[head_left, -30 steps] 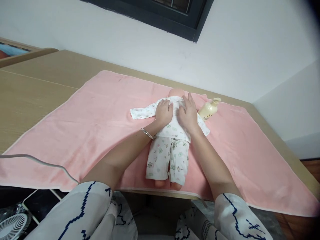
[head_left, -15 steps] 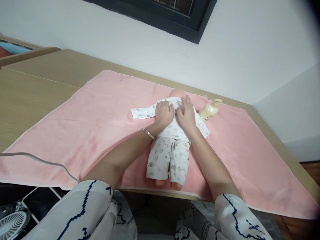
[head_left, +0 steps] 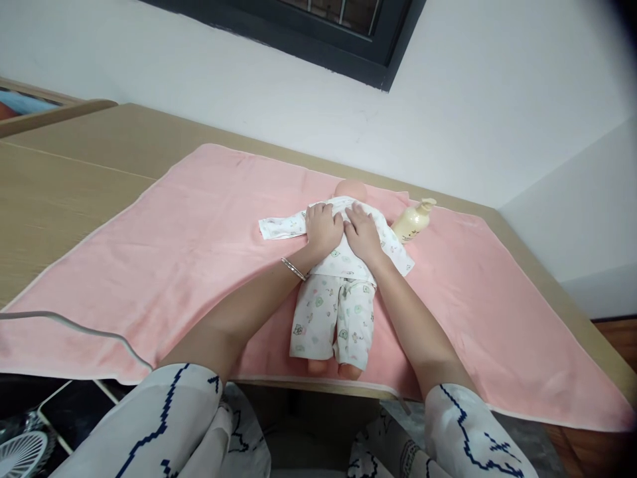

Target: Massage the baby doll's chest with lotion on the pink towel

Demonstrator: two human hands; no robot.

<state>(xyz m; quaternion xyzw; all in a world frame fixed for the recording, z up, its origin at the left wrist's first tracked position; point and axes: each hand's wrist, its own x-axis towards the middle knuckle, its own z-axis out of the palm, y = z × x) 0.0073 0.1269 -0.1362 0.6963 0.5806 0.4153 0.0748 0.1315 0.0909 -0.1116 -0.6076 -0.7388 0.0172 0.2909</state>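
A baby doll (head_left: 351,190) in a white patterned top (head_left: 343,265) and matching trousers (head_left: 314,318) lies on a pink blanket (head_left: 219,219), its head away from me and its feet toward me. My left hand (head_left: 323,229) rests on the left side of the doll's upper body, fingers stretched out. On the right side of the top lies my right hand (head_left: 363,232), flat with its fingers out. Both hands press on the cloth and hold nothing. A silver bangle (head_left: 293,268) circles my left wrist. The doll's face is not visible.
A cream pump bottle (head_left: 413,220) lies tilted on the blanket, right of the doll. A grey cable (head_left: 74,324) crosses the blanket's left side. The wooden table (head_left: 134,139) meets a white wall below a dark window frame (head_left: 343,60). A white fan (head_left: 22,455) sits at lower left.
My right hand has moved slightly left and toward me on the doll's top, its fingers now closer to my left hand. My left hand stays in place.
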